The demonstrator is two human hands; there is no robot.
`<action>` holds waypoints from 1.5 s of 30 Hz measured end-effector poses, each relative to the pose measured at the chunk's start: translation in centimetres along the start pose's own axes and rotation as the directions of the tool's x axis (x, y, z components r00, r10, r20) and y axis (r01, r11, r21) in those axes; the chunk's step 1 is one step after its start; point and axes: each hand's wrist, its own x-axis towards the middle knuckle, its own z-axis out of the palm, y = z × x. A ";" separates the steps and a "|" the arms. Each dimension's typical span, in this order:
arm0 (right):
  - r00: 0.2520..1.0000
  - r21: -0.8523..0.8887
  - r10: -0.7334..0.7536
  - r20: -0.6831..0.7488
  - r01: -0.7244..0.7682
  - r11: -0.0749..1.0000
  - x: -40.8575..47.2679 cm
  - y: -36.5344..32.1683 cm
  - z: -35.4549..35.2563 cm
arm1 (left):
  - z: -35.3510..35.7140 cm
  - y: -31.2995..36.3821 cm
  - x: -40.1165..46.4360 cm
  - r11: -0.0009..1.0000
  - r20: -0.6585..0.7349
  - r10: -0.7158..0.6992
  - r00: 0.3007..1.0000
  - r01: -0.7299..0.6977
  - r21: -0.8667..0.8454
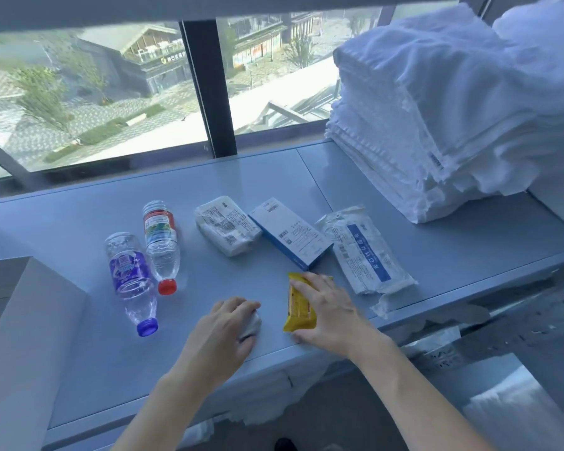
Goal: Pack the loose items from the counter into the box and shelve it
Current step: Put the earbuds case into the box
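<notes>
Loose items lie on the pale counter (79,369). My left hand (225,327) curls over a small whitish packet (253,323) near the front edge. My right hand (326,307) grips a yellow snack packet (298,307), fingers over its top and thumb under its near end. Two bottles lie side by side at the left: one with a purple label and blue cap (131,278), one with a red cap (160,242). Behind my hands lie a white tissue pack (227,229), a blue and white carton (290,232) and a clear bag of masks (365,252). A white box wall (30,336) rises at the left.
A tall stack of folded white towels (453,109) fills the counter's right end. A window (111,92) runs along the back. The counter's front edge drops off just under my wrists, with torn white wrapping (437,340) below at the right.
</notes>
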 end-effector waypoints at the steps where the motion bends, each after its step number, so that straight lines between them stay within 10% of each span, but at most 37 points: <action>1: 1.000 0.007 -0.003 -0.002 0.003 1.000 0.1 -0.2 0.0 | 0.1 -0.2 -0.1 1.000 -0.023 -0.008 1.000 0.008 -0.005; 8: 0.997 0.105 -0.065 -0.053 0.070 0.992 -0.5 -0.7 -1.3 | 0.8 -1.0 -1.1 0.983 -0.161 -0.166 0.973 0.149 -0.111; 14: 0.924 0.151 0.067 -0.376 -0.011 0.988 -0.2 2.9 -5.1 | 1.0 -1.0 -0.8 0.936 -0.171 -0.284 0.944 0.234 -0.262; 26: 0.896 0.002 0.412 -0.168 -0.417 0.909 0.7 7.7 -4.3 | 0.8 -1.2 -1.3 0.902 -0.211 -0.335 0.918 0.248 -0.354; 37: 0.983 0.217 -0.039 -0.180 0.078 0.973 1.9 -1.3 -4.3 | -1.8 -1.0 -2.9 0.914 -0.277 -0.323 0.905 0.223 -0.338; 45: 0.857 0.363 -0.514 -0.037 0.491 0.792 2.8 -14.9 -4.3 | -9.2 -0.1 -7.2 0.948 -0.407 -0.255 0.877 0.143 -0.286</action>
